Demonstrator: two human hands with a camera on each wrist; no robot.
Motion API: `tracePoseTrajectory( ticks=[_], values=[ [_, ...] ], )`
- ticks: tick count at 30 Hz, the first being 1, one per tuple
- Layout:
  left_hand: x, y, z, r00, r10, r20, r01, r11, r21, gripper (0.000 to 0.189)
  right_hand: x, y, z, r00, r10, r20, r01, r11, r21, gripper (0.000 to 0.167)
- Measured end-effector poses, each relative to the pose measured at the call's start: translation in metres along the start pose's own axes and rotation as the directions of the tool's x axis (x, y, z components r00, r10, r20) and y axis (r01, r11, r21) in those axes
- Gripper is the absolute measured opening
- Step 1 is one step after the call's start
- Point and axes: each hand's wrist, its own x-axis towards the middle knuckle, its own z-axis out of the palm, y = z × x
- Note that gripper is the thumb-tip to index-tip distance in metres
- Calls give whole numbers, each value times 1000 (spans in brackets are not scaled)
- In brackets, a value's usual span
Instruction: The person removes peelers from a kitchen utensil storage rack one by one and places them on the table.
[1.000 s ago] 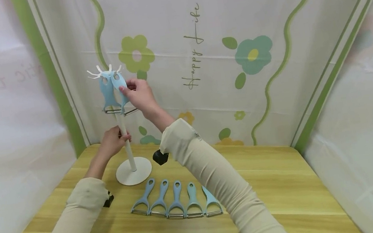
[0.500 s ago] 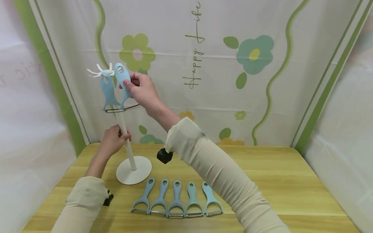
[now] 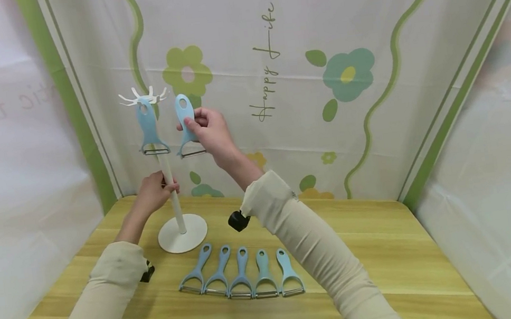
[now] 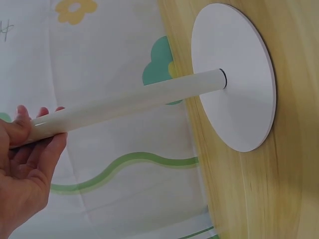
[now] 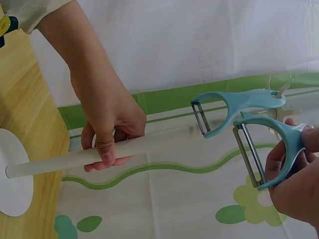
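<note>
A white stand point(image 3: 178, 211) with a round base and curved hooks at its top stands at the table's back left. My left hand point(image 3: 154, 192) grips its pole about midway up; in the left wrist view, thumb and fingers wrap the pole point(image 4: 124, 102). One light blue Y-shaped peeler point(image 3: 148, 123) hangs by its handle hole from a hook. To the right of the hooks and apart from them, my right hand point(image 3: 211, 133) pinches a second blue peeler point(image 3: 184, 116) by the handle, blade end down. The right wrist view shows that peeler's metal blade point(image 5: 251, 154) close beside the hanging one.
Several blue and green-blue peelers point(image 3: 241, 273) lie in a row on the wooden table point(image 3: 367, 252), in front of the stand's base, handles pointing away. A flowered curtain point(image 3: 291, 139) rises behind the table, with pale sheets at both sides.
The peeler in my right hand was at the hooks; it has come off them and moved right, away from the stand. The left hand has kept its grip on the pole.
</note>
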Motion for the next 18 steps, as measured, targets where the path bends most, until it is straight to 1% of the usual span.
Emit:
tracePoseTrajectory(
  ticks=[3,10,15,18],
  values=[
    [0,0,0,1000,-7,-2,7,1000,-2,14,-6,5,-3,1000,10,4,-10,1000,10,23],
    [-1,3,0,1000,-27,7,27,1000,-9,13,-13,15,-9,1000,17,-1,-17,999,36,20],
    [0,4,0,999,-50,15,50,999,-7,13,-16,20,-14,1000,13,-2,-13,999,47,23],
    [1,4,0,998,-53,18,53,999,-9,13,-19,24,-17,1000,21,-4,-21,998,52,24]
  ],
)
